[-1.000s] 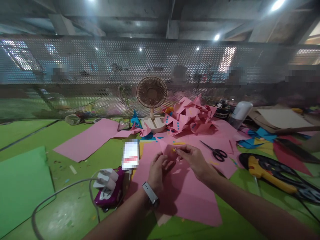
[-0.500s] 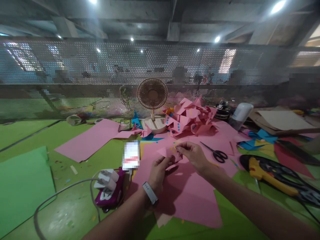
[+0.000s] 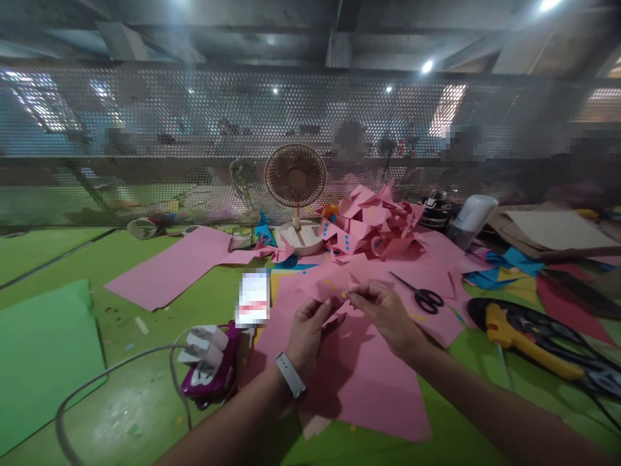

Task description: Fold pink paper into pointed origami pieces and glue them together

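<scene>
Between the thumb and fingers of my left hand (image 3: 306, 330) is a folded pink paper piece (image 3: 334, 279) with small yellow dots on it. My right hand (image 3: 391, 317) pinches at the right edge of this piece, and a tiny yellow dot (image 3: 344, 295) shows at its fingertips. Whether the right fingers hold the paper or only the dot is hard to see. Both hands are over large pink paper sheets (image 3: 378, 388). Black-handled scissors (image 3: 427, 300) lie to the right of my right hand.
Behind the hands stand a small fan (image 3: 295, 178) and a heap of folded pink paper (image 3: 373, 226). Leftward are a phone (image 3: 253, 299), a purple power strip (image 3: 206, 383) with white plugs, and a green sheet (image 3: 43, 362). A yellow-and-black tool (image 3: 533, 349) lies at right.
The folded pink piece has tilted, showing more of its dotted face. My right hand has shifted slightly down and right, with a yellow dot now visible at its fingertips.
</scene>
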A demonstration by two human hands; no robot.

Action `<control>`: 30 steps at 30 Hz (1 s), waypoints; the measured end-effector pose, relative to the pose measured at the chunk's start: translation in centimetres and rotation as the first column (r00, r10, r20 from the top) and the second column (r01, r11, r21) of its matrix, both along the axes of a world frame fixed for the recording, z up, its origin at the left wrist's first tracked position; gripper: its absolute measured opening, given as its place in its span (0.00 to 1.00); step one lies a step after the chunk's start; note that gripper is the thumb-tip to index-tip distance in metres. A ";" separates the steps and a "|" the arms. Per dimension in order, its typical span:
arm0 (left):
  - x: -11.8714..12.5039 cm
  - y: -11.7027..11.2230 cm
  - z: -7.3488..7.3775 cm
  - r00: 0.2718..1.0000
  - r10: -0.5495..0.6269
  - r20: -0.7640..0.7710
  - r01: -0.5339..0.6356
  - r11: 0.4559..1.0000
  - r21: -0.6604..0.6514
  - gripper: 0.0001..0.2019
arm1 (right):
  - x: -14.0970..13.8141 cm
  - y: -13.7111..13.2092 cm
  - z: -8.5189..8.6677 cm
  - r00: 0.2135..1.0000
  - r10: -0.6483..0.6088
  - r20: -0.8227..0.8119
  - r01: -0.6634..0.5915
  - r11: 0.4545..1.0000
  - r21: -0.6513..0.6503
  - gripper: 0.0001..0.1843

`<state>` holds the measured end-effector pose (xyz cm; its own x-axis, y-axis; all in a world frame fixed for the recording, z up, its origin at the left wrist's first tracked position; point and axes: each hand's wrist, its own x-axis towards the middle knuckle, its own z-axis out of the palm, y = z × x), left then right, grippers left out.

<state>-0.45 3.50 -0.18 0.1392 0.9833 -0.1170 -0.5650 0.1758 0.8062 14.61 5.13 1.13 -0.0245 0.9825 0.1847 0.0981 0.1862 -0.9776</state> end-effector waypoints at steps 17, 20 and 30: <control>0.4 -0.4 0.3 0.998 -0.013 -0.055 0.012 1.000 -0.017 0.12 | -0.1 0.6 -1.1 0.998 0.005 -0.061 -0.011 0.995 -0.099 0.13; 0.5 -0.5 0.4 0.998 -0.021 -0.059 0.020 1.000 -0.023 0.12 | -0.2 0.5 -1.0 0.998 0.005 -0.065 -0.012 0.994 -0.107 0.13; 0.5 -0.5 0.3 0.999 -0.031 -0.042 0.030 0.999 -0.018 0.12 | -0.4 0.1 -0.6 0.999 0.001 -0.048 -0.006 0.995 -0.100 0.14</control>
